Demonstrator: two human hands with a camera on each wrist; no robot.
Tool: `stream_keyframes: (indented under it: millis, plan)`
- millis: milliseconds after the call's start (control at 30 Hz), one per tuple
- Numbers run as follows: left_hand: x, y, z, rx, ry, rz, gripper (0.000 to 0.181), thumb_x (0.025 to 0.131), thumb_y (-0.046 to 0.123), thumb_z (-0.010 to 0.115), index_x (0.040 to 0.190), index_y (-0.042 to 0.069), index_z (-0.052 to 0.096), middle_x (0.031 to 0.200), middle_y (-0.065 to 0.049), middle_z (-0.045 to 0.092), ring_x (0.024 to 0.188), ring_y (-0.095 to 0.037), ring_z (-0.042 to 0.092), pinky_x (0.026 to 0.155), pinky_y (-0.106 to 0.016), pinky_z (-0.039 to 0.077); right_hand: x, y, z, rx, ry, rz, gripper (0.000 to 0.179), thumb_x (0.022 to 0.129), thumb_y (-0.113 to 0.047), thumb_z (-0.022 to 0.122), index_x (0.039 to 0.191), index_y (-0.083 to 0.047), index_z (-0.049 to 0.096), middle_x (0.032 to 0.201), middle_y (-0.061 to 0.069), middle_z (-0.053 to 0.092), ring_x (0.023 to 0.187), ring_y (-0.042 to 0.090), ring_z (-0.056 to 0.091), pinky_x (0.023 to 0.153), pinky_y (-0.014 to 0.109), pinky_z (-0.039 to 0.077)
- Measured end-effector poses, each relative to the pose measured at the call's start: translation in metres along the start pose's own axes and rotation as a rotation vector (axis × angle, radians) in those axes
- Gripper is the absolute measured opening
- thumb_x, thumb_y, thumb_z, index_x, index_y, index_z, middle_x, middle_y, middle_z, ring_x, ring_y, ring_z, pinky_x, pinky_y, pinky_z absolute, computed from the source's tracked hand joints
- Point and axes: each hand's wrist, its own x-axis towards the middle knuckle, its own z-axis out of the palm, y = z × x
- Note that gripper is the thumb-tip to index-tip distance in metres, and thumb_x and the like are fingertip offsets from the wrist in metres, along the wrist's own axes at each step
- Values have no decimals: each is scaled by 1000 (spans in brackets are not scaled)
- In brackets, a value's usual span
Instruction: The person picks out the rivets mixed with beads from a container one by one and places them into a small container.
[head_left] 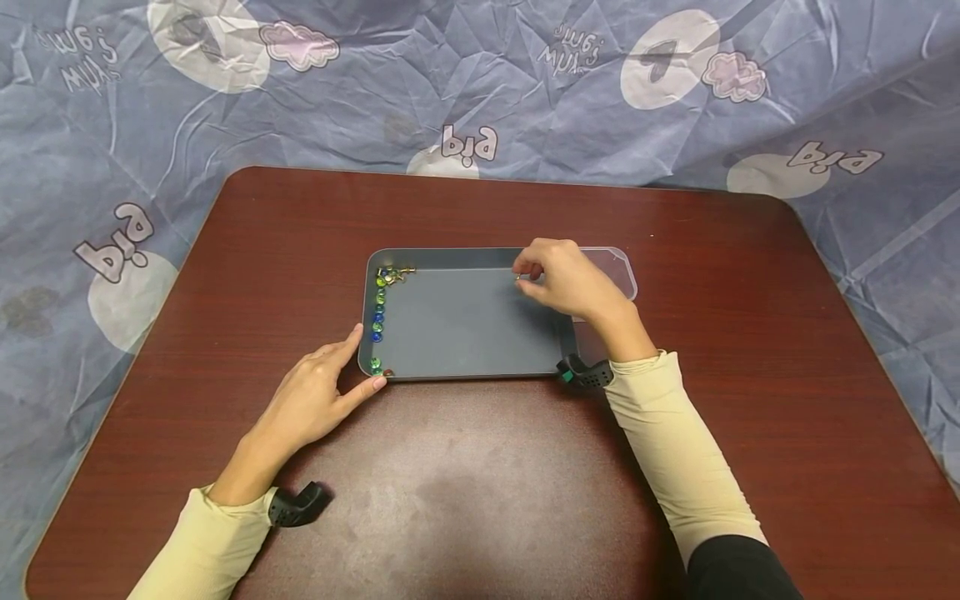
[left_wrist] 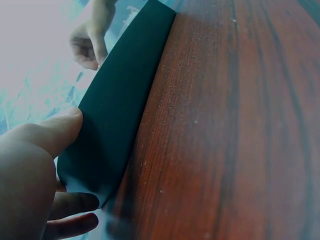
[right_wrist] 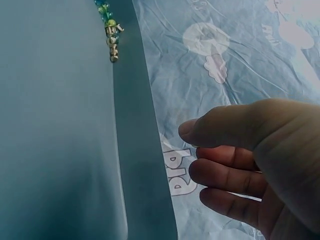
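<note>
A shallow grey tray point(head_left: 465, 333) lies on the table. My left hand point(head_left: 311, 392) spans its near left corner, the thumb on the near rim and straight fingers along the left side. Over the right part of the tray, my right hand point(head_left: 566, 279) pinches a tiny gold-coloured piece point(head_left: 517, 277) between thumb and forefinger; its kind cannot be made out. Green and blue glass beads point(head_left: 378, 318) line the tray's left wall. Several small gold-coloured metal pieces point(head_left: 401, 273) lie together in the far left corner, also visible in the right wrist view. A reddish-brown bead point(head_left: 387, 373) sits by the left thumb.
A clear plastic container point(head_left: 618, 271) stands against the tray's right end, partly hidden by the right hand and forearm. The reddish-brown table point(head_left: 712, 333) has rounded far corners. Behind it hangs a wrinkled grey-blue printed cloth point(head_left: 517, 100).
</note>
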Motion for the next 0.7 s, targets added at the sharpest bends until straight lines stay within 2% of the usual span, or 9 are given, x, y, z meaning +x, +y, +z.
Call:
stream_keyframes:
  millis: [700]
  plan:
    - [1,3,-1,-1,-17,-26,79,92,41,70,149,-3,38,133,-30,55,121,-45,54,99,-58,42,-15,13,-14,-15,33,77,6,84,-1,74,90,1,72,87,10,68,80,25,65,73,39,53]
